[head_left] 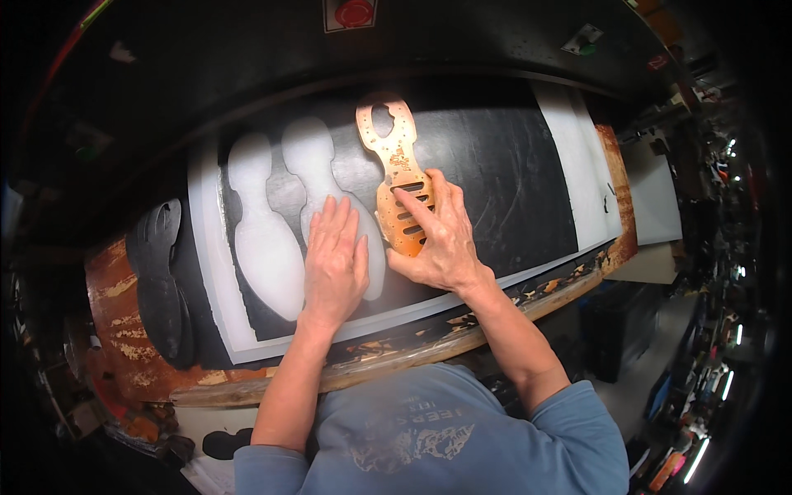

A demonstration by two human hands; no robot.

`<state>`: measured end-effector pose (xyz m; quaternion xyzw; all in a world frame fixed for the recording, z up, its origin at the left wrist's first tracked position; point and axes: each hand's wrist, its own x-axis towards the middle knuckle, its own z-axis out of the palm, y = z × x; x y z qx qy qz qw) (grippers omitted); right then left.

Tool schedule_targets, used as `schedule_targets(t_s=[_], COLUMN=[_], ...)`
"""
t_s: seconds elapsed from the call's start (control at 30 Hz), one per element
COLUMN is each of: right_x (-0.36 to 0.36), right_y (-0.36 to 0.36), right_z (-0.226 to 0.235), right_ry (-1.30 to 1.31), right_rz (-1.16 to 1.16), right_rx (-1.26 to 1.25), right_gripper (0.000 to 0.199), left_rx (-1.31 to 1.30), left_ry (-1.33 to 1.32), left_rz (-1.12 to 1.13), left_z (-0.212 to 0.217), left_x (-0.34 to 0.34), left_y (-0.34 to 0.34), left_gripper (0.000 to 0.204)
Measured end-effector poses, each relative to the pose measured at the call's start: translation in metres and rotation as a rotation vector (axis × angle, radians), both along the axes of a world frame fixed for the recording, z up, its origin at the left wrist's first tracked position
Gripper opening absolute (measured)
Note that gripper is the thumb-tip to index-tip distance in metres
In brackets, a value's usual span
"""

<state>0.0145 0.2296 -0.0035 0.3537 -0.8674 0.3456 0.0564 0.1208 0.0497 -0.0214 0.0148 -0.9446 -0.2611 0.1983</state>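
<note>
An orange, sole-shaped cutting die (401,161), with an opening at its top and several slots across its lower part, lies on a black sheet (511,165). My right hand (441,235) grips the die's lower part, thumb at one side and fingers over the slots and far edge. To its left, two white sole-shaped areas show in the sheet: one (264,239) in full view, the other (309,153) partly covered. My left hand (336,260) lies flat over that second one, fingers stretched out and holding nothing.
Dark sole-shaped pieces (161,280) are stacked at the left of the worn board. A white sheet (577,157) lies under the black one. Above the work is a dark machine beam (462,58) with a red button (355,12). A wooden edge (412,355) runs along the front.
</note>
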Motion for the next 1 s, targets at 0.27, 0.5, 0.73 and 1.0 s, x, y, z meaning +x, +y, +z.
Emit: schedule_targets(t_s=[0.27, 0.5, 0.73, 1.0], right_x=[-0.011, 0.005, 0.009, 0.007], right_y=[0.014, 0.031, 0.034, 0.032], right_z=[-0.003, -0.007, -0.023, -0.027], right_ry=[-0.085, -0.150, -0.083, -0.081], right_rz=[0.091, 0.074, 0.089, 0.118], right_rx=[0.007, -0.007, -0.178, -0.239], right_gripper=[0.095, 0.105, 0.083, 0.085], left_rx=[0.057, 0.215, 0.334, 0.140], left_ry=[0.060, 0.191, 0.115, 0.107], left_rz=[0.012, 0.000, -0.033, 0.004], left_z=[0.004, 0.009, 0.021, -0.011], left_x=[-0.003, 0.022, 0.128, 0.150], left_y=[0.002, 0.003, 0.042, 0.069], left_gripper=[0.042, 0.036, 0.030, 0.019])
